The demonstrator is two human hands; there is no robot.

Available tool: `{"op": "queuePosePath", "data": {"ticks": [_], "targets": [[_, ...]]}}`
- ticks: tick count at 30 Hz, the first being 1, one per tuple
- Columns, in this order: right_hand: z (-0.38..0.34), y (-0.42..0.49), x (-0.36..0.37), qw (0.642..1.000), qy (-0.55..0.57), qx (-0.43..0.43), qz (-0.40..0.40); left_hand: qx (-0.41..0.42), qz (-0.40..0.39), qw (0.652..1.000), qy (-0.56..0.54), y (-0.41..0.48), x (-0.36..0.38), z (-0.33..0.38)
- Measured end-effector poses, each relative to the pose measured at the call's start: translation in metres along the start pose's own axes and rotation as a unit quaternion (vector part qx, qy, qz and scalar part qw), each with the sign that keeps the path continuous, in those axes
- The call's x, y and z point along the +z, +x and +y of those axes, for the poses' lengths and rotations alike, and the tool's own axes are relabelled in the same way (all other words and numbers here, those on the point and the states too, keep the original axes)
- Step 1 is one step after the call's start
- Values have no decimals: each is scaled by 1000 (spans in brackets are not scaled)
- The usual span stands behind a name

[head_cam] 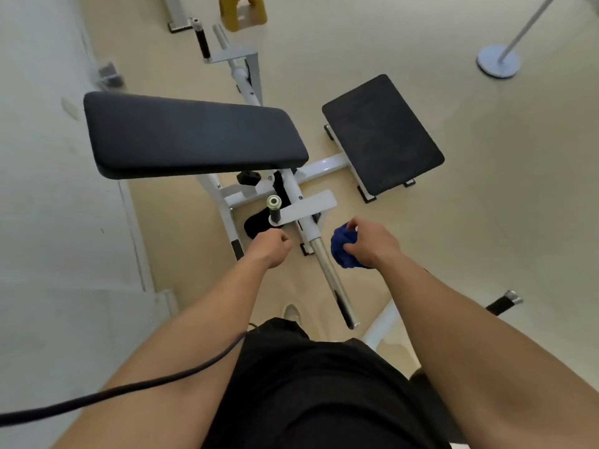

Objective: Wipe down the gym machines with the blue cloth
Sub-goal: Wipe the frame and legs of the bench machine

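Note:
A white-framed gym machine stands below me, with a long black pad (194, 137), a black footplate (382, 134) and a chrome bar (330, 277) running toward me. My right hand (372, 241) grips the bunched blue cloth (342, 249) just right of the chrome bar, clear of it. My left hand (270, 247) hovers left of the bar with its fingers curled and nothing in it, just below an upright black handle grip (275, 209).
A pale wall (48, 189) runs along the left. A second handle (201, 37), a yellow object (243, 11) and a round stand base (497, 61) lie farther off. A dark cable (129, 388) crosses my left arm. Beige floor (502, 189) spreads to the right.

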State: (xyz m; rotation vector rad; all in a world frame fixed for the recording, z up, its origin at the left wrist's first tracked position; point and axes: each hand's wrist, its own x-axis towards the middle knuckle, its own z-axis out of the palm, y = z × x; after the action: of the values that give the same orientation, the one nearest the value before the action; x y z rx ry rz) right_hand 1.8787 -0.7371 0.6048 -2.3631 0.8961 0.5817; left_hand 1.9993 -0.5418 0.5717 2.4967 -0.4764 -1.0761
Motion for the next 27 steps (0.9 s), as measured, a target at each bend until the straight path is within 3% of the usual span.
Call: {"op": "queuePosePath", "data": {"ticks": [7,16,27], "targets": [[-73,30,29,990,-72,-99,-65,-100,27,991,-81,-15,-18,-70],[-140,58,105,950,-94,-242,-172,-242,64,959,-132,-47,-10,-150],[-174,113,165,927,-144,-267,-219,-307,95,922,-217,-21,10,-211]]}}
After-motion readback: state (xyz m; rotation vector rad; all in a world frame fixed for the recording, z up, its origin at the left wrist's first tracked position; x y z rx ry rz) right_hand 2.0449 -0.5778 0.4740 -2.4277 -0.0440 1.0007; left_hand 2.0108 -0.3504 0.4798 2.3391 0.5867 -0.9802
